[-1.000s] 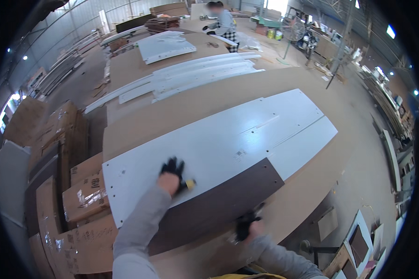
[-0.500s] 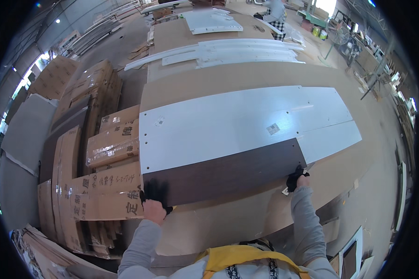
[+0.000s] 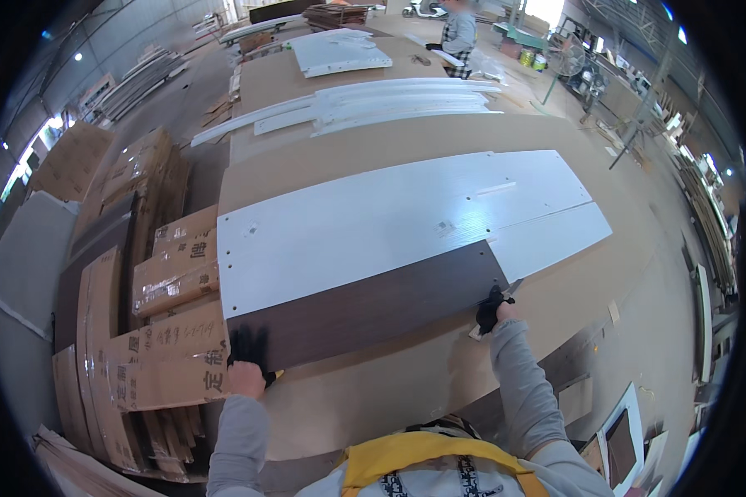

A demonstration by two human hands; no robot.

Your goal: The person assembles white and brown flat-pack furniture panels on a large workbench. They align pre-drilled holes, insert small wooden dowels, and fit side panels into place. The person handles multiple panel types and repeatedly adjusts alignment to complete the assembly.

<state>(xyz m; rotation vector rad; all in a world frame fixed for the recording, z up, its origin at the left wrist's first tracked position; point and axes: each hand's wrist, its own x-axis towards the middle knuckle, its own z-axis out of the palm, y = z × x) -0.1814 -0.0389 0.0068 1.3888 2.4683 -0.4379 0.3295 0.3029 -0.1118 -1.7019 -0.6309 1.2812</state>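
A long dark brown panel (image 3: 365,311) lies along the near edge of a larger white panel (image 3: 348,228) with small holes along its ends. My left hand (image 3: 249,354), in a black glove with its fingers apart, rests flat on the brown panel's left end. A small yellow tip (image 3: 278,374) pokes out beside that palm; the rest of it is hidden. At the brown panel's right end, my right hand (image 3: 493,310), also black-gloved, has its fingers curled in. A thin dark pointed piece shows by its fingers and a pale bit below; what it holds is unclear.
Brown cardboard packages (image 3: 170,356) are stacked at the left. Beyond the white panel, white strips (image 3: 389,106) lie across the cardboard-covered table (image 3: 539,137). Another person (image 3: 458,37) is at the far end. A framed piece (image 3: 622,439) leans at lower right.
My view has shifted, so the whole scene sits farther left in the picture. Both hands keep nearly the same places on the brown panel.
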